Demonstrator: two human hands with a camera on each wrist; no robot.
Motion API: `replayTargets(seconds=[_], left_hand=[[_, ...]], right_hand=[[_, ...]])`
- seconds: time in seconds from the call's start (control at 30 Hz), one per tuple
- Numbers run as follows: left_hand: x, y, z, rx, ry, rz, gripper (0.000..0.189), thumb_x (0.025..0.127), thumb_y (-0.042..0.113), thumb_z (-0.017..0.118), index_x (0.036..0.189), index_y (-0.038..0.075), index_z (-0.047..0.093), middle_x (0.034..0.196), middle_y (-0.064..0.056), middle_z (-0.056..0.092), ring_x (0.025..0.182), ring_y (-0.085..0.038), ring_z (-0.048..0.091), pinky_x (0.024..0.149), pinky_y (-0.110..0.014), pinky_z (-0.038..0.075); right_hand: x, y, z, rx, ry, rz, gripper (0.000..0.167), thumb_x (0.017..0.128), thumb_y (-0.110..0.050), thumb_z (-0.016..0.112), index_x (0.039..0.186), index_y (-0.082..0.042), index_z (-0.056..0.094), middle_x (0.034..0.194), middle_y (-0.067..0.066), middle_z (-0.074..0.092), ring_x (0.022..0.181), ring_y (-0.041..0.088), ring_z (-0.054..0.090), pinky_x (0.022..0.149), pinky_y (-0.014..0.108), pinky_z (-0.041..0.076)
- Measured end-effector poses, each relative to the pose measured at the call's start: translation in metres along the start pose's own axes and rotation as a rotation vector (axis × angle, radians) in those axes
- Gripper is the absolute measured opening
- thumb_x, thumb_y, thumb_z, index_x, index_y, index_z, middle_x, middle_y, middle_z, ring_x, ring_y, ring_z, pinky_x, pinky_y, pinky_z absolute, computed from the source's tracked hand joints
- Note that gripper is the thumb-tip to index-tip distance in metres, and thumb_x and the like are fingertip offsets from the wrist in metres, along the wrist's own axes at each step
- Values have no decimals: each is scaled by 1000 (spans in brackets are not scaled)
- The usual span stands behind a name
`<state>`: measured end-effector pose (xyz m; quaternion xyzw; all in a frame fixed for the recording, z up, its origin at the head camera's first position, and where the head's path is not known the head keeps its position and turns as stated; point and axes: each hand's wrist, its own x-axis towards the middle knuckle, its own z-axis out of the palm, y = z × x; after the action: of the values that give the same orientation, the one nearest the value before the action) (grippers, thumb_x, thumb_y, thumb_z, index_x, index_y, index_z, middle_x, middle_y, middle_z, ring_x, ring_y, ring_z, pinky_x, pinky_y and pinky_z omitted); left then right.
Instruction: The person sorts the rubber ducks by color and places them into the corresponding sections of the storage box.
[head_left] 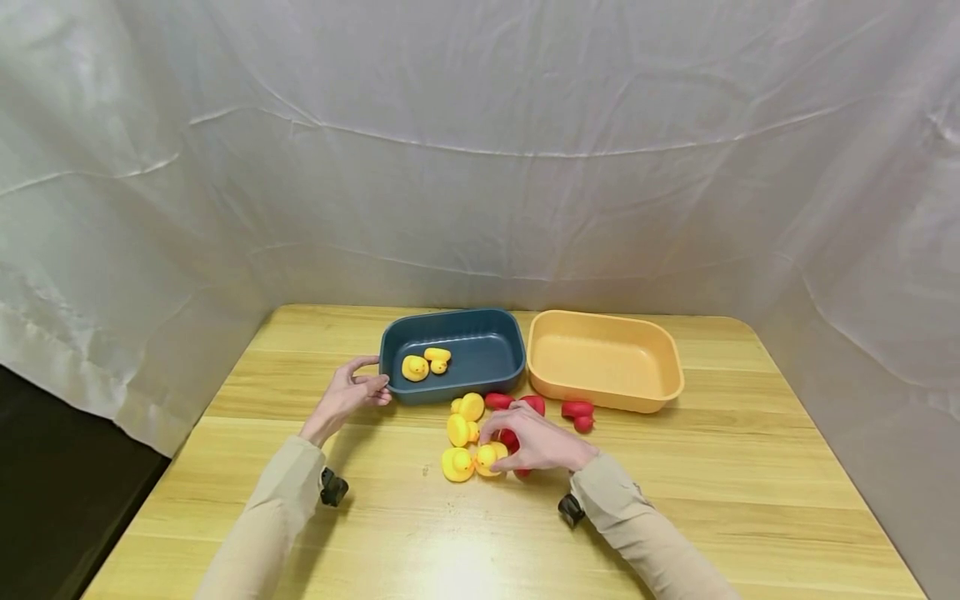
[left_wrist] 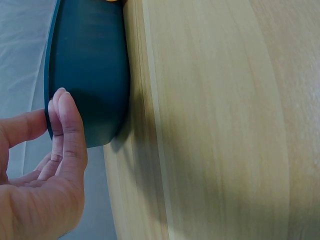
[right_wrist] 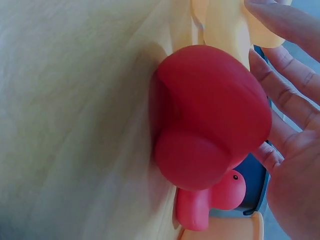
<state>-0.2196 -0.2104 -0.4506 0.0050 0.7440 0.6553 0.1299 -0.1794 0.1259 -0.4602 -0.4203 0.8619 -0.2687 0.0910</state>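
My left hand point(head_left: 352, 390) holds the left end of a dark blue plastic bin point(left_wrist: 95, 60), thumb at the rim and fingers against the outer wall. Two yellow rubber ducks lie inside that bin, toward its left. Over the middle of the table, my right hand point(head_left: 542, 437) pinches a yellow rubber duck point(head_left: 489, 460) between thumb and fingers. Close to it is another yellow duck point(head_left: 456, 465), with two more behind. Several red rubber ducks lie under and around the right hand; one red duck point(right_wrist: 215, 105) looms large in the right wrist view, partly covering the fingers.
An orange-yellow plastic bin point(head_left: 607, 400) stands to the right of the blue one, with nothing inside. A separate red duck point(head_left: 578, 415) lies in front of it. Pale cloth point(head_left: 480, 208) hangs behind the wooden table point(head_left: 750, 500) and at its sides.
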Motion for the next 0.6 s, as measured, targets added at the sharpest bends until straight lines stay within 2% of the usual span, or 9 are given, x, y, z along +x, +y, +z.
replayTargets(seconds=[0.4, 0.6], left_hand=[[2, -2, -1, 13, 5, 4, 60, 101, 3, 54, 152, -10, 25, 85, -3, 73, 69, -7, 70, 74, -24, 63], [1, -2, -1, 12, -3, 15, 61, 101, 3, 55, 151, -12, 24, 85, -4, 74, 70, -7, 70, 75, -25, 64]], right_hand=[[0, 1, -5, 20, 86, -40, 29, 83, -29, 83, 105, -16, 70, 106, -6, 72, 105, 14, 62, 108, 44, 41], [1, -1, -9, 51, 106, -33, 29, 85, -28, 82, 108, -14, 71, 107, -4, 72, 105, 18, 65, 108, 45, 41]])
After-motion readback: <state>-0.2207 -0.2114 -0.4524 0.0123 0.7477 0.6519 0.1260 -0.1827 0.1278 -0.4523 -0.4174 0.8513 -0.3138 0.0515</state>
